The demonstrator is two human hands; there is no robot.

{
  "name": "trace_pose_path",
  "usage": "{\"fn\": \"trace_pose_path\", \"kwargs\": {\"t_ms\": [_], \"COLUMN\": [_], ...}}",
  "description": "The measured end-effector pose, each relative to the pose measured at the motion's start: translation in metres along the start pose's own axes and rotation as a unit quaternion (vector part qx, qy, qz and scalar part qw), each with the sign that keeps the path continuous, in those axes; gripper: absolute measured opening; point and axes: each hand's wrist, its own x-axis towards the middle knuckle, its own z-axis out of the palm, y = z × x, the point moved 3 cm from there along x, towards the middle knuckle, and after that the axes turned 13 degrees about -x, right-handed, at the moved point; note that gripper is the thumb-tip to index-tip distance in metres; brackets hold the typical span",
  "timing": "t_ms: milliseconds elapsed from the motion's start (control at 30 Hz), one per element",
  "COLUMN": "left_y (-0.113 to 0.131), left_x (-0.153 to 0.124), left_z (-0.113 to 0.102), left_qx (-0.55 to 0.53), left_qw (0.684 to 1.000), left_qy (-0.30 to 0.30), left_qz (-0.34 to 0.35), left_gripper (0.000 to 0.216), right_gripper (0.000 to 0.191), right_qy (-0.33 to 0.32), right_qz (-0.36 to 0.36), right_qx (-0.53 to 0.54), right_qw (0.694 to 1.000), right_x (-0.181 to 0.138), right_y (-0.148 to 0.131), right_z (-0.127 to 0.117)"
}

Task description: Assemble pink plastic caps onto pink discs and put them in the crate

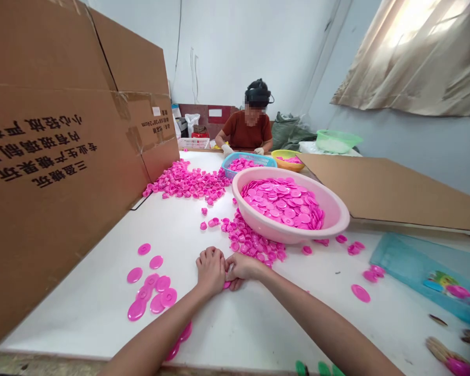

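My left hand [210, 269] and my right hand [241, 268] meet on the white table [258, 324], both with fingers curled. A small pink plastic piece [227, 284] shows between and under them. Just beyond lies a heap of small pink caps [254, 243]. A pink basin [337, 214] full of flat pink discs [284, 201] stands behind that heap. Several loose pink discs [152, 292] lie to the left of my left hand.
A tall cardboard box [55, 156] walls off the left side. Flat cardboard [387, 190] lies at right, a clear blue bag [426, 271] in front of it. Another person [246, 128] in gloves works at the far end by a blue basket [246, 160] and yellow bowl [288, 159]. More caps [188, 183] are piled mid-table.
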Motion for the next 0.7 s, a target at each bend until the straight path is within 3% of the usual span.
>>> {"fn": "trace_pose_path", "kwargs": {"t_ms": [167, 267, 367, 433, 467, 500, 567, 633, 700], "left_y": [0.010, 0.018, 0.018, 0.007, -0.003, -0.016, -0.047, -0.081, -0.107], "left_x": [-0.010, -0.014, -0.021, -0.033, -0.043, -0.055, -0.089, -0.133, -0.177], "left_z": [-0.006, -0.010, -0.029, -0.063, -0.086, -0.113, -0.170, -0.223, -0.259], "left_qx": [0.004, 0.018, -0.007, -0.019, -0.009, 0.012, 0.084, 0.172, 0.243], "left_qw": [0.998, 1.000, 0.999, 0.999, 1.000, 0.999, 0.987, 0.948, 0.888], "left_qy": [0.062, 0.019, -0.041, -0.031, -0.006, 0.027, 0.095, 0.139, 0.177], "left_qz": [0.013, 0.013, 0.005, 0.001, -0.007, -0.027, -0.101, -0.227, -0.348], "left_gripper": [0.030, 0.037, 0.047, 0.048, 0.048, 0.048, 0.048, 0.048, 0.046], "right_gripper": [0.015, 0.015, 0.016, 0.022, 0.024, 0.027, 0.031, 0.038, 0.041], "right_qy": [0.127, 0.213, 0.189, 0.169, 0.189, 0.233, 0.375, 0.461, 0.487], "right_qz": [-0.074, -0.127, -0.185, -0.241, -0.268, -0.287, -0.279, -0.213, -0.162], "right_qx": [0.014, -0.012, -0.015, -0.044, -0.079, -0.127, -0.246, -0.355, -0.424], "right_qw": [0.989, 0.969, 0.964, 0.955, 0.942, 0.920, 0.849, 0.785, 0.746], "right_x": [-0.007, -0.015, -0.023, -0.028, -0.031, -0.032, -0.030, -0.021, -0.008], "right_y": [0.016, 0.017, 0.003, -0.013, -0.020, -0.026, -0.030, -0.022, -0.010], "right_z": [0.012, 0.025, 0.041, 0.045, 0.043, 0.036, 0.016, -0.002, -0.012]}}
